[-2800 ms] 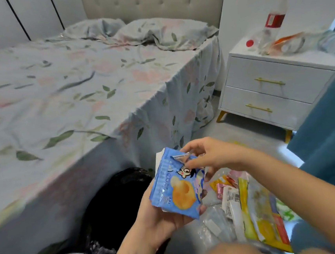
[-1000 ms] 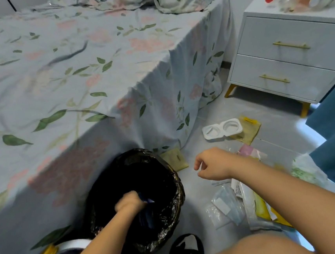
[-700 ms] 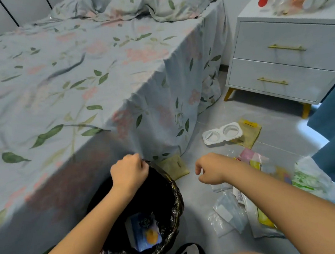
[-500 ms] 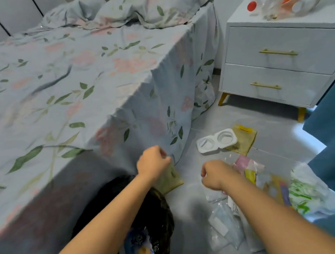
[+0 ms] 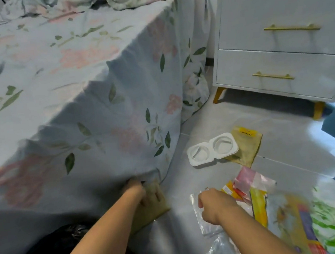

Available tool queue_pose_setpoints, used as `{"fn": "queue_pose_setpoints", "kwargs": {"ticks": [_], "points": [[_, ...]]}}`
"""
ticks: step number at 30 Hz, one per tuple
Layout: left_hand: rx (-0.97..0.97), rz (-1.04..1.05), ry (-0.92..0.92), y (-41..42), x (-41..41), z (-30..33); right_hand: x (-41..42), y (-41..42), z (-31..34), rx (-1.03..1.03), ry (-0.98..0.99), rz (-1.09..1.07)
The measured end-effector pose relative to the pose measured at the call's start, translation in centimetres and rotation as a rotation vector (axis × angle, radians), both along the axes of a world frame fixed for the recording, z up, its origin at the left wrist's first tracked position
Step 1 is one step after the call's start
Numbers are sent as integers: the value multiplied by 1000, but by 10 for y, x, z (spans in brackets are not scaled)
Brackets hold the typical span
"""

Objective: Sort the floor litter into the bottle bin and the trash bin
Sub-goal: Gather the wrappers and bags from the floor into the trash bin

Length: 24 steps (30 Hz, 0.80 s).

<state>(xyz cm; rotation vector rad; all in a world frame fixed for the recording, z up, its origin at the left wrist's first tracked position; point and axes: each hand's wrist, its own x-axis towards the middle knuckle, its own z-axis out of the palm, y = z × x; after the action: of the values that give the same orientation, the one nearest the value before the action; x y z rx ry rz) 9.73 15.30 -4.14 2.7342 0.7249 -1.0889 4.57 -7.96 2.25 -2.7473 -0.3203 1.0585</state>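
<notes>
left hand is gripping a tan packet lying on the floor at the bedsheet hem, fingers curling over its edge. right hand is pinching a clear plastic bag beside the wrapper pile. black-lined trash bin is sitting bottom left. white two-cup tray is lying farther off.
</notes>
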Motion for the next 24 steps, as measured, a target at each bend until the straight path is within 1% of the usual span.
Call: {"fn": "queue_pose_setpoints", "kwargs": {"ticks": [1,3,4,5,7,11,14,17,18,20,22,24], "points": [[20,-12,28,2,2,-8,3,-3,-10,-9,10,9],[84,-265,154,4,-1,-26,8,-8,-27,-12,17,15],[106,-345,174,1,-3,-35,10,-10,-35,-12,23,15],[135,-399,171,-2,-4,-44,11,-11,-42,-16,35,16],[174,-443,112,-9,-8,-54,11,-13,-57,-32,68,22],[178,-339,15,-15,-4,-66,18,-12,-74,-44,92,25],[105,-267,37,-15,7,-66,26,-8,-83,-6,67,-20],[-5,-238,83,-22,24,-57,33,-7,-92,40,78,-73],[-43,-235,70,-26,32,-51,35,-8,-94,45,83,-91],[-141,-192,19,-30,47,-38,39,-13,-96,49,88,-143],[-233,-105,-56,-33,56,-25,44,-20,-101,64,95,-215],[-370,6,-121,-36,58,-12,51,-24,-109,155,79,-350]]}}
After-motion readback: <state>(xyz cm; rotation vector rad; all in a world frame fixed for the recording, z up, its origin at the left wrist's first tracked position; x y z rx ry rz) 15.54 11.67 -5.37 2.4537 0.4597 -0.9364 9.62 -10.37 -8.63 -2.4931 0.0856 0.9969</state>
